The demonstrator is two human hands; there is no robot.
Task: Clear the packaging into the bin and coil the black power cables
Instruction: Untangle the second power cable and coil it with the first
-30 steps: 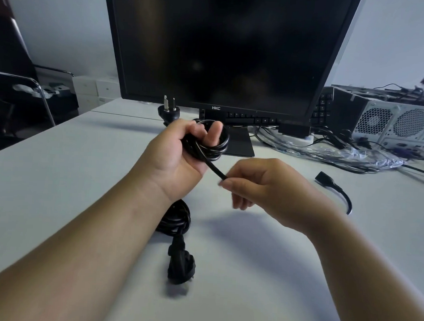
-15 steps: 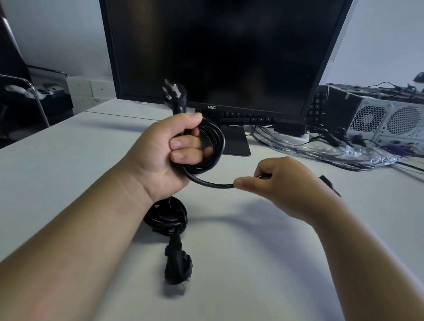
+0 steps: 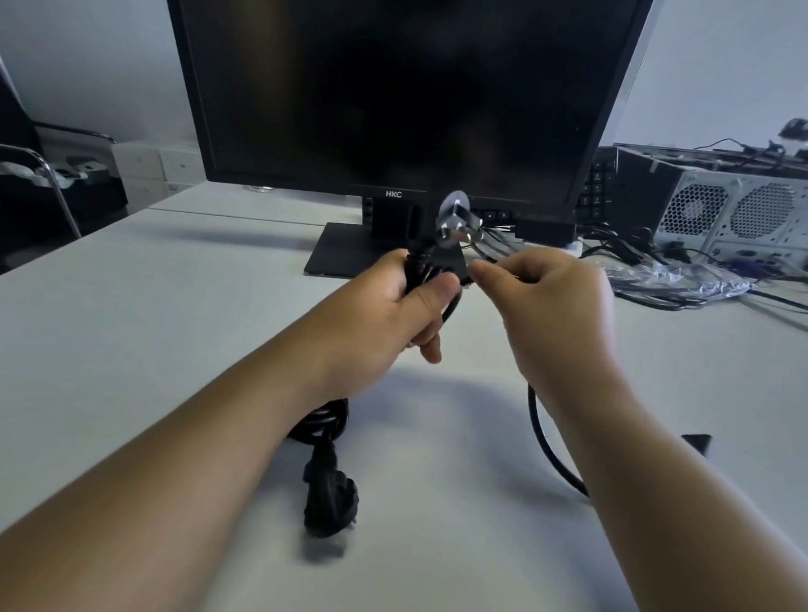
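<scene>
Both bare forearms reach in from the near edge of the desk (image 3: 110,337) and converge above its middle. The left hand (image 3: 387,314) is closed in a fist round loops of black power cable (image 3: 541,430), with the thumb laid across the top. Just beside it, the right hand (image 3: 556,313) is held slightly higher, thumb and forefinger pinching the same cable and the other fingers curled.

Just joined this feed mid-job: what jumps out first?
Both hands meet at centre, before the dark monitor: the left hand grips a partly coiled black cable, its pronged plug sticking up, while the right hand pinches its loose run. A second coiled cable lies on the table under the left forearm.
</scene>
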